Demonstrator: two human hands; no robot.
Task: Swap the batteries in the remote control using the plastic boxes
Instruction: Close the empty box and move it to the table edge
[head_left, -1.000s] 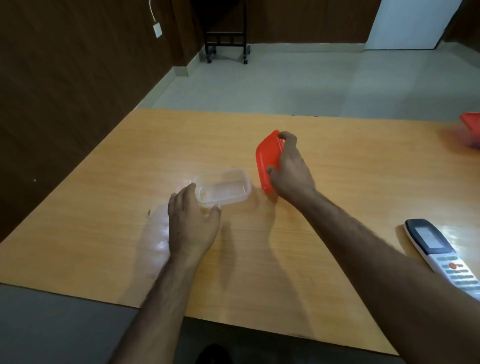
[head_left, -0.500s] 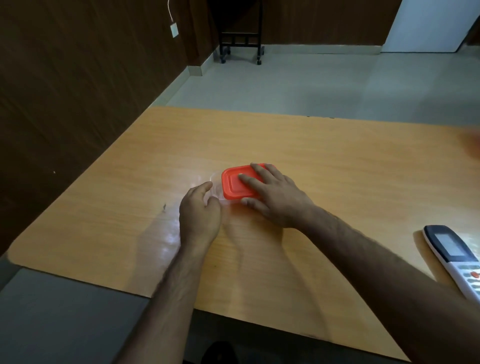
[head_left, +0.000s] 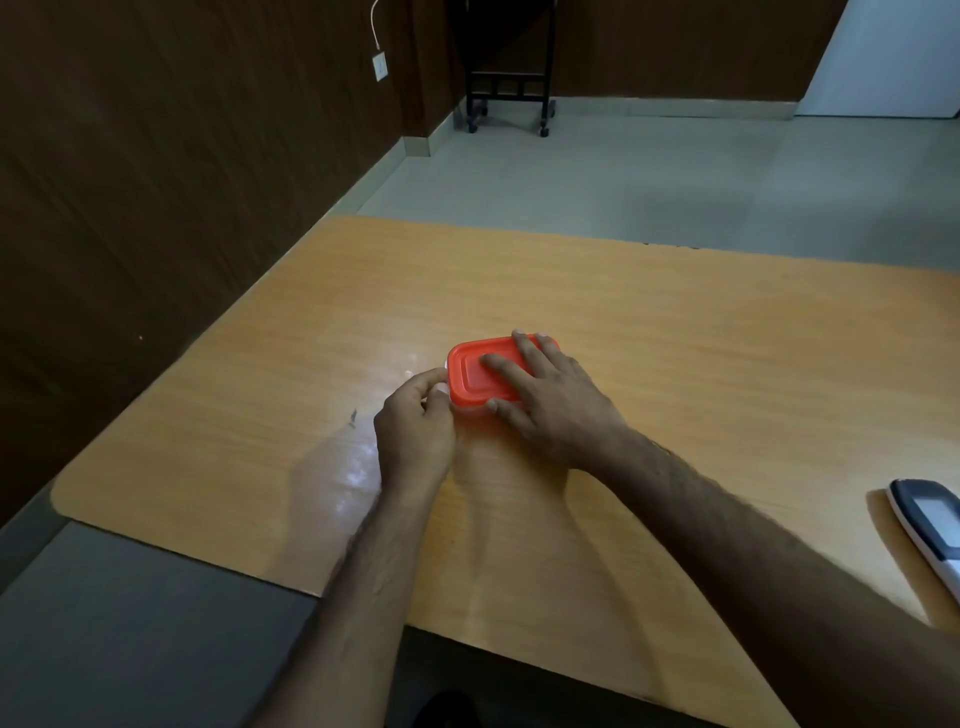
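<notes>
A small clear plastic box sits in the middle of the wooden table (head_left: 675, 332), covered by its red lid (head_left: 470, 382), so only a sliver of its left rim shows. My right hand (head_left: 545, 400) lies flat on the lid with straight fingers pressing down. My left hand (head_left: 415, 423) curls against the box's left end, fingertips pinching the rim under the lid's edge. The white remote control (head_left: 930, 530) with a dark screen end lies at the far right, partly cut off by the frame.
The table's left edge and rounded near-left corner drop off to a grey floor. A dark wood-panelled wall runs along the left. A black wheeled stand (head_left: 511, 78) is far back on the floor.
My right hand brought the red lid from upright beside the open box down onto it and now presses it flat. My left hand closed in on the box's left end.
</notes>
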